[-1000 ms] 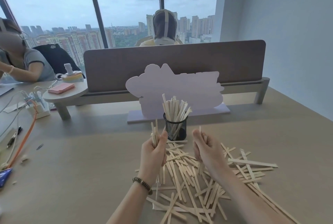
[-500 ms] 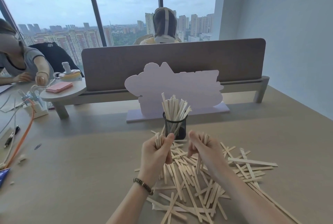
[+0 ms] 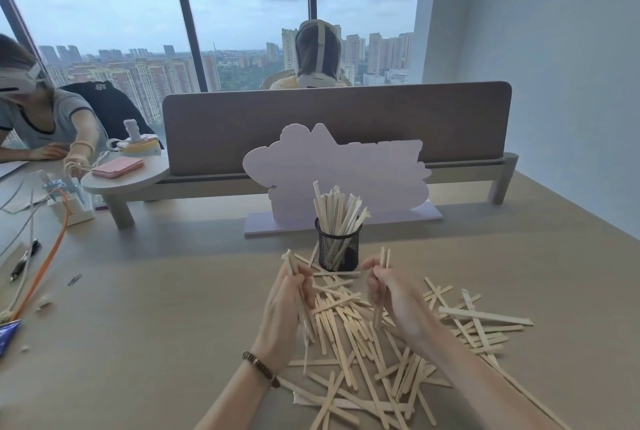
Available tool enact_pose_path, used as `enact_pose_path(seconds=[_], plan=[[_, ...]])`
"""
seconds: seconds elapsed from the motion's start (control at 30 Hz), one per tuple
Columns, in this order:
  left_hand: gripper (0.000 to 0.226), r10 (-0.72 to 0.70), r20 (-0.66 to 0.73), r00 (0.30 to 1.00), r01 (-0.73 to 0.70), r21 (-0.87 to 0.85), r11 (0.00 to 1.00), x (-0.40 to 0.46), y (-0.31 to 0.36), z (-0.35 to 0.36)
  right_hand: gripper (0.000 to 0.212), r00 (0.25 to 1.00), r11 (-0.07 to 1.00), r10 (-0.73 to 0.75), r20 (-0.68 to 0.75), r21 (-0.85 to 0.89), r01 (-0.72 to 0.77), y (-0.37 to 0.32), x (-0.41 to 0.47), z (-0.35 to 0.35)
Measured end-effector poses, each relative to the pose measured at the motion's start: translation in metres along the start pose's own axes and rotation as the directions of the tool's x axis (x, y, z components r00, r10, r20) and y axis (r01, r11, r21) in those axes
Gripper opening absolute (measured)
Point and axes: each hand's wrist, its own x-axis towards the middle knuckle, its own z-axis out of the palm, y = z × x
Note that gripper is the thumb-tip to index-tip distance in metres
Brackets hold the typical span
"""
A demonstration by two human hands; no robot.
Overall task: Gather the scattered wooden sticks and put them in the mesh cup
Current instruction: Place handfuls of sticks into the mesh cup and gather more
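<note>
- Two hands are working over a big mess of sticks, so going left to right:
- Far left on the counter (image 3: 145,308) there's an orange cable (image 3: 45,277) and a small round side shelf (image 3: 128,176) with a pink pad on it.
- Left hand (image 3: 284,312), beaded bracelet (image 3: 260,364) on the wrist, is closed around a bundle of sticks (image 3: 294,268) held roughly upright, tips poking out above the fist.
- Mesh cup (image 3: 338,248) stands just beyond and between both hands, already stuffed with sticks, in front of a lilac cutout sign (image 3: 346,166).
- Right hand (image 3: 391,291) is pinching a couple of sticks (image 3: 383,258), also upright, just right of the cup.
- Scattered sticks (image 3: 363,353) lie crisscrossed under and near both hands, spreading off to the right.
</note>
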Motion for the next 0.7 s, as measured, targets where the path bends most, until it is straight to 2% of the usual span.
enact_pose_path(seconds=[0.13,0.23,0.33,0.47,0.63,0.7], plan=[[0.018,0.038,0.125,0.991,-0.077,0.325,0.943,-0.004,0.005,-0.018,0.037,0.999,0.942,0.054,0.008,-0.331,-0.048,-0.002,-0.008,-0.009],[0.012,0.071,0.187,0.98,-0.162,0.533,0.83,-0.003,0.007,-0.03,0.03,1.0,0.853,-0.02,-0.015,-0.522,0.009,-0.007,-0.01,-0.018],[0.009,0.037,0.251,0.967,-0.187,0.609,0.77,-0.005,0.016,-0.034,0.023,0.997,0.785,-0.071,-0.01,-0.618,0.05,-0.011,-0.008,-0.026],[0.007,0.081,0.254,0.964,-0.224,0.605,0.764,-0.002,0.028,-0.032,0.019,0.999,0.788,-0.051,-0.004,-0.614,0.037,-0.019,-0.007,-0.035],[0.008,0.115,0.228,0.967,-0.228,0.574,0.787,0.011,0.048,-0.03,0.023,0.997,0.876,-0.01,-0.081,-0.482,-0.03,-0.031,-0.002,-0.044],[0.009,0.123,0.239,0.963,-0.243,0.58,0.777,0.015,0.055,-0.027,0.022,0.998,0.876,-0.018,-0.06,-0.481,-0.013,-0.035,-0.002,-0.045]])
